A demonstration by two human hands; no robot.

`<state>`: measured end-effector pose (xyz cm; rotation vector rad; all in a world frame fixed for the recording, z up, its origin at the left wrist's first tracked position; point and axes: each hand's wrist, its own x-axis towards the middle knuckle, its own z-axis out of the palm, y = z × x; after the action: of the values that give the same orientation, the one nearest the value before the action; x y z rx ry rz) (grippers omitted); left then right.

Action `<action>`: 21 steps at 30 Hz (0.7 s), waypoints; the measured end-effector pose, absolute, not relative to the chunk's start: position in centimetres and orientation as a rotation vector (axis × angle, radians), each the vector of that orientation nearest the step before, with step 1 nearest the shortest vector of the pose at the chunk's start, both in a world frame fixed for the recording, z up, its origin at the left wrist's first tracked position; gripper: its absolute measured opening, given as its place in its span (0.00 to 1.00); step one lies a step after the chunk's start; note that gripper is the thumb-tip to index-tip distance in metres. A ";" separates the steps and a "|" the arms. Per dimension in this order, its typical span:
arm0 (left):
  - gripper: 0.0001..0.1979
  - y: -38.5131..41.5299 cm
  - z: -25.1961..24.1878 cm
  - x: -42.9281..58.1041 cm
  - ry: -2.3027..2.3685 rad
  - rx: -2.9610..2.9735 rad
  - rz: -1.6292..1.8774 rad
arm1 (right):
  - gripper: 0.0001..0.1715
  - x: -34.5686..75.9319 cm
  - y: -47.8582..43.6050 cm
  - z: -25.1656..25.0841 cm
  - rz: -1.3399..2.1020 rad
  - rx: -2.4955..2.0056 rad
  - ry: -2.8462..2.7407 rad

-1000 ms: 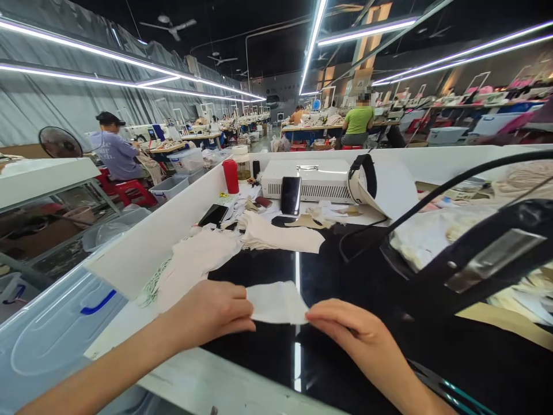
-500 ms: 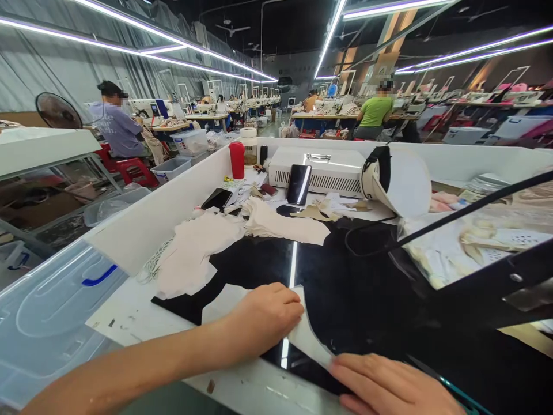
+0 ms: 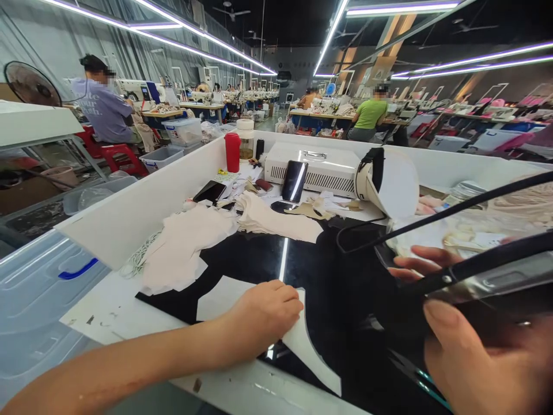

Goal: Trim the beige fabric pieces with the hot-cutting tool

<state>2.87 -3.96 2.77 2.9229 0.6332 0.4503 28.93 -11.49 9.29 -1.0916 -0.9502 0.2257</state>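
My left hand (image 3: 268, 314) rests on a white cut piece (image 3: 313, 351) with its fingers curled and pressed onto it. This flat piece has curved edges and lies on the glossy black work surface (image 3: 345, 294); part of it is hidden under the hand and wrist. At the right, my right hand (image 3: 479, 351) is raised and a little blurred, its thumb and fingers apart. They are on either side of a dark bar (image 3: 492, 262) with a metal plate; whether they touch it I cannot tell. Below lies a thin teal-edged tool (image 3: 427, 383), partly covered.
Pale pink cut pieces (image 3: 179, 242) and a second stack (image 3: 276, 219) lie farther back. Behind them stand a phone (image 3: 295, 181), a white vented box (image 3: 317, 167) and a red cup (image 3: 232, 153). A black cable (image 3: 453, 207) crosses the right side. Other people sit at sewing tables beyond.
My right hand has left the lower tip of the white piece and moved up and right to the dark bar, opening its fingers. My left hand stays on the piece. The view has shifted slightly.
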 end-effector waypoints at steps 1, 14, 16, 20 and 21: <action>0.08 -3.6 3.1 3.1 0.703 2.891 0.447 | 0.38 28.0 -10.4 9.5 0.214 -1.124 -0.892; 0.04 -1.8 4.2 5.4 1.097 2.451 0.248 | 0.37 24.6 -4.0 7.9 0.409 -0.841 -0.979; 0.03 -1.9 4.2 5.4 1.089 2.425 0.253 | 0.37 24.5 -3.4 7.6 0.431 -0.810 -0.969; 0.01 -2.0 4.3 5.3 1.095 2.391 0.227 | 0.36 24.2 -2.7 7.3 0.462 -0.762 -0.970; 0.02 -2.0 4.3 5.3 1.103 2.380 0.228 | 0.35 24.1 -2.6 7.3 0.468 -0.756 -0.968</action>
<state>5.27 -1.99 4.29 2.3797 1.1026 0.2281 24.08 -2.64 7.27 -0.7563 -0.9677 0.4683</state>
